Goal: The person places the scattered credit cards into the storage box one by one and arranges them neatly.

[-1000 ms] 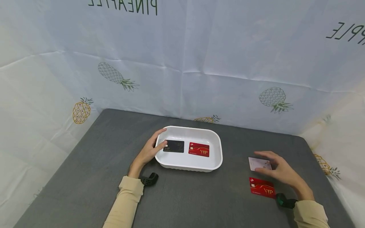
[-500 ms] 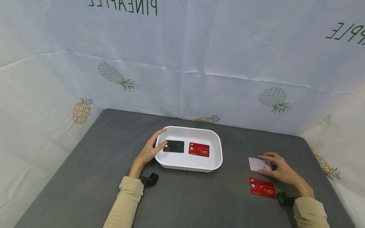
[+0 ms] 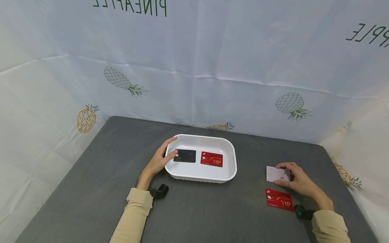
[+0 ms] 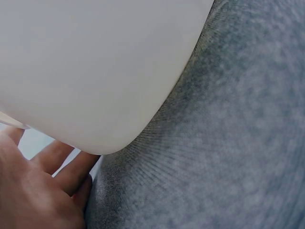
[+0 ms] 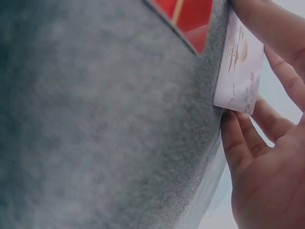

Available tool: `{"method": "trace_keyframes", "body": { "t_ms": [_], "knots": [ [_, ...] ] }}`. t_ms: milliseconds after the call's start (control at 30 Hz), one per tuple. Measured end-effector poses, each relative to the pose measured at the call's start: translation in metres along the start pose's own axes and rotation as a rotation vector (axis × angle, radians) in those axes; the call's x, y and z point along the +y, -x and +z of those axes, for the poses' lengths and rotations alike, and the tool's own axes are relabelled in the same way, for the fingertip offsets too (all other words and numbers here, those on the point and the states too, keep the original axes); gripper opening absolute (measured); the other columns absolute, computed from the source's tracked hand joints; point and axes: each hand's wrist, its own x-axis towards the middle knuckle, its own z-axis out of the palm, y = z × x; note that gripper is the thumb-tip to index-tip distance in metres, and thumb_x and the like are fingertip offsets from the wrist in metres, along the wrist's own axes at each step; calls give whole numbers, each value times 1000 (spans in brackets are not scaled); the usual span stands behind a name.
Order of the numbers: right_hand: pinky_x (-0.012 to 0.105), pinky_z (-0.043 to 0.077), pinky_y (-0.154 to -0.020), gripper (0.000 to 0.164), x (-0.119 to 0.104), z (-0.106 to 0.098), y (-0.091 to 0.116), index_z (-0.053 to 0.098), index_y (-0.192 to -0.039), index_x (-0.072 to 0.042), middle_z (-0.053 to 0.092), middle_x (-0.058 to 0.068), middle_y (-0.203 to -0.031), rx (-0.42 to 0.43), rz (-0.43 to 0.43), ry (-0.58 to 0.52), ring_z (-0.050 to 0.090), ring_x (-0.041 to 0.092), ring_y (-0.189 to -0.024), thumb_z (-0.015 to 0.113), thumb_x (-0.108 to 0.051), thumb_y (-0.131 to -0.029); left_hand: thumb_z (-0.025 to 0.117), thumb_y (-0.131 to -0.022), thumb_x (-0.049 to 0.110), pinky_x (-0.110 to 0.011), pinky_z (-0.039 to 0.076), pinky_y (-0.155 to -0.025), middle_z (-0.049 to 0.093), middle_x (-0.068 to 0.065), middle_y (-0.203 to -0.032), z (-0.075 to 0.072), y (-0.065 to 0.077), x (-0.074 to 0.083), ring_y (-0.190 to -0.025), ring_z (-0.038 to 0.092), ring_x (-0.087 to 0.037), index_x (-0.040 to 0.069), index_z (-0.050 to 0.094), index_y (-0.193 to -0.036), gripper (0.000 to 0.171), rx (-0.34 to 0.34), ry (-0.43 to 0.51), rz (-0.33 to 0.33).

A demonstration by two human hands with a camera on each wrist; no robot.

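At the head view's centre, my left hand (image 3: 155, 164) grips the left end of a white plastic tray (image 3: 209, 142), its thumb over the rim and its fingers along the outside. Inside the tray a black VIP card (image 3: 186, 156) and a red VIP card (image 3: 211, 159) lie side by side. Over on the right, my right hand (image 3: 301, 182) pinches a pale pink card (image 3: 275, 173) by its opposite long edges, thumb at the near one. In the right wrist view this pale pink card (image 5: 242, 62) tilts, and fingers reach behind and below it.
Another red VIP card (image 3: 279, 199) lies on the grey tabletop (image 3: 206, 216), just nearer than the pink one. A pale curtain (image 3: 237, 54) printed with pineapples rises behind the table. Black bands (image 3: 159, 191) are worn at both wrists.
My right thumb and fingers have closed on the pink card, which has turned slightly and shifted a little to the right. The left hand and tray hold still.
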Motion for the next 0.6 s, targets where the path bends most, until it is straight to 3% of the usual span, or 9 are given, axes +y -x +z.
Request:
{"method": "trace_keyframes", "body": {
  "t_ms": [200,433,600],
  "knots": [
    [20,41,-73,53,-4,-1,1,64,-120,-7,57,17,-119,16,22,0,38,-2,-92,91,-19,-76,57,-103,17,-51,45,-104,34,-22,-162,0,0,1,-135,50,-44,11,36,-158,59,-4,8,3],
    [20,45,-77,53,-11,-1,2,65,-119,-6,56,21,-123,12,48,26,43,15,-101,91,-22,-76,56,-103,17,-53,45,-104,35,-23,-162,0,1,0,-134,51,-43,11,36,-158,59,-6,5,1],
    [21,43,-76,55,-12,-2,4,69,-122,-4,59,20,-120,24,10,42,39,3,-100,92,-22,-75,56,-103,18,-51,46,-102,36,-22,-161,0,1,1,-131,53,-42,12,36,-158,59,-3,0,-5]
  ]
}}
